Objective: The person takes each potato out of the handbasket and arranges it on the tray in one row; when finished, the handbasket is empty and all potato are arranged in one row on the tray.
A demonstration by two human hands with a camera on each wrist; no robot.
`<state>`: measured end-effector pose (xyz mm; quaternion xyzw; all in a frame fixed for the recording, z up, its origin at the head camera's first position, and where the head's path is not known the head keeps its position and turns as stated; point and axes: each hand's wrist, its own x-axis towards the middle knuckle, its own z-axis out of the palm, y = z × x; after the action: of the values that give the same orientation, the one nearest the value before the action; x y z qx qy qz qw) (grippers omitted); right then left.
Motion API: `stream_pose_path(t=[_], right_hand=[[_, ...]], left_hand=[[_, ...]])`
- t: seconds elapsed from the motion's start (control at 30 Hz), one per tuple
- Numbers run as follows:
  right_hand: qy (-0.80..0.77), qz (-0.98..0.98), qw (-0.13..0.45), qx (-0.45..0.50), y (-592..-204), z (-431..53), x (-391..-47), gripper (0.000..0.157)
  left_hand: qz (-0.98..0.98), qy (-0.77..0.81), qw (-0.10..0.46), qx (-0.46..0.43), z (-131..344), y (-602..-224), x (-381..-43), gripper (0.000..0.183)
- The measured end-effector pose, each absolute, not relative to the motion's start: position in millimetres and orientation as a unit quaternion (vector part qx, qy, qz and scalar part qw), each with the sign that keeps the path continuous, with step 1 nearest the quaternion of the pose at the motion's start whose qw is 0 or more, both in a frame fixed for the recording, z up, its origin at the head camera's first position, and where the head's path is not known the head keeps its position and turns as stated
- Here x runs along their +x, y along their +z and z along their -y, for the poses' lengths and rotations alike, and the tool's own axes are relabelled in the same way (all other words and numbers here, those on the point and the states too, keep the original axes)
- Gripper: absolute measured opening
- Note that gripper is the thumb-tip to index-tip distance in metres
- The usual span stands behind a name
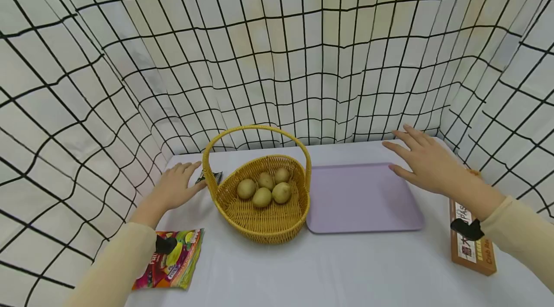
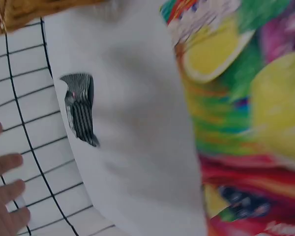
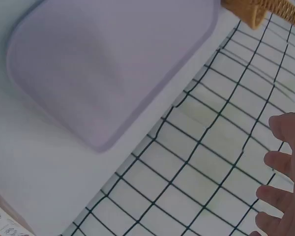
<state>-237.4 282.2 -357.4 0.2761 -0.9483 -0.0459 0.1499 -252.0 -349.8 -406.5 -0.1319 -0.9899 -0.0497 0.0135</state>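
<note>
My left hand [image 1: 176, 186] hovers just left of a yellow wicker basket [image 1: 268, 237] with a tall arched handle, its fingers spread and holding nothing. Several round, greenish-brown fruits [image 1: 262, 197], pear-like in look, lie in the basket. Behind the left fingers is a small black-and-white striped packet [image 2: 81, 109]. A colourful fruit-printed bag [image 1: 183, 259] lies under the left forearm. Over the right end of a flat lilac tray [image 1: 363, 201], my right hand [image 1: 426, 160] is held with fingers extended and nothing in it.
A long brown box [image 1: 473, 249] with a white label lies at the right, partly hidden by the right forearm. Black netting [image 1: 320, 47] over white cloth walls the table in at the back and both sides. The basket's handle rises well above its rim.
</note>
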Motion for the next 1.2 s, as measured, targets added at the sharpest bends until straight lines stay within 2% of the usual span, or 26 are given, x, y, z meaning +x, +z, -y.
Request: stream_pose_path(t=[0.23, 0.5, 0.63, 0.9, 1.2], right_hand=[[-0.026, 0.916, 0.206, 0.344, -348.5, -251.4, -214.1, 0.062], [-0.023, 0.901, 0.232, 0.367, -346.1, -206.6, -191.9, 0.058], [-0.002, 0.894, 0.239, 0.380, -342.8, -179.9, -183.4, 0.053], [0.071, 0.878, 0.202, 0.428, -342.1, -135.9, -175.2, 0.038], [0.100, 0.869, 0.146, 0.461, -358.7, -85.0, -193.9, 0.039]], left_hand=[[0.991, -0.078, -0.008, -0.110, 337.6, -413.2, -217.1, 0.079], [0.937, -0.308, -0.153, -0.060, 328.3, -411.6, -188.6, 0.075], [0.892, -0.406, -0.200, -0.016, 321.5, -411.2, -174.5, 0.074], [0.776, -0.600, -0.184, 0.063, 285.8, -424.9, -146.3, 0.073], [0.714, -0.668, -0.168, 0.120, 258.3, -423.2, -142.6, 0.087]])
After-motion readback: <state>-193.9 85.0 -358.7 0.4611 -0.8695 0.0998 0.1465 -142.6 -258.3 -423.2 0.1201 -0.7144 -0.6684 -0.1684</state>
